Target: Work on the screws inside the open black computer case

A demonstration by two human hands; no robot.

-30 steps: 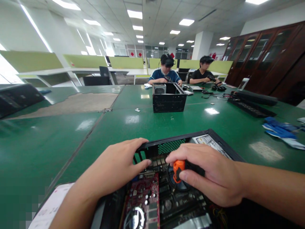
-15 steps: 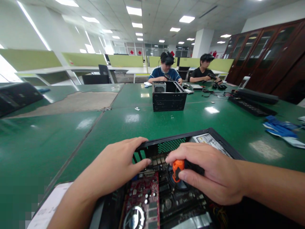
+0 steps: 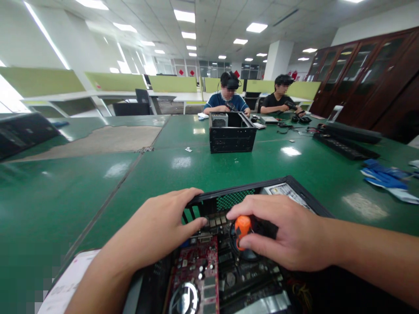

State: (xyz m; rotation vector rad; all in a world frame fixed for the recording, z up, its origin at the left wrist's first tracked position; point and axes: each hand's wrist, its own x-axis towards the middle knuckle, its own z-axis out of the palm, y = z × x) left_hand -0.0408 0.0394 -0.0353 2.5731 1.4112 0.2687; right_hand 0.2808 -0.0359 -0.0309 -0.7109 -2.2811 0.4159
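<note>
An open computer case [image 3: 235, 188] lies in front of me. Inside it are a red graphics card [image 3: 196, 257] with a round fan and, beside that, a dark motherboard with a CPU fan [image 3: 248, 255]. My left hand [image 3: 163, 222] grips the case's far rim, fingers over the outside and thumb inside. Between the thumb and fingers of my right hand [image 3: 284, 233] is an orange-handled screwdriver [image 3: 243, 229], held upright over the fan area. Its tip is hard to make out among the dark parts.
Farther off on the green table [image 3: 157, 174] stands a second black case [image 3: 233, 138]. Blue-and-white gloves [image 3: 389, 179] and black panels [image 3: 347, 141] lie at right. Another case [image 3: 26, 133] is at far left, papers [image 3: 70, 279] at lower left. Two people [image 3: 227, 96] sit across the table.
The screwdriver handle has shifted and tilted slightly, and the fingers of my right hand have changed position around it. My left hand stays in place on the case rim.
</note>
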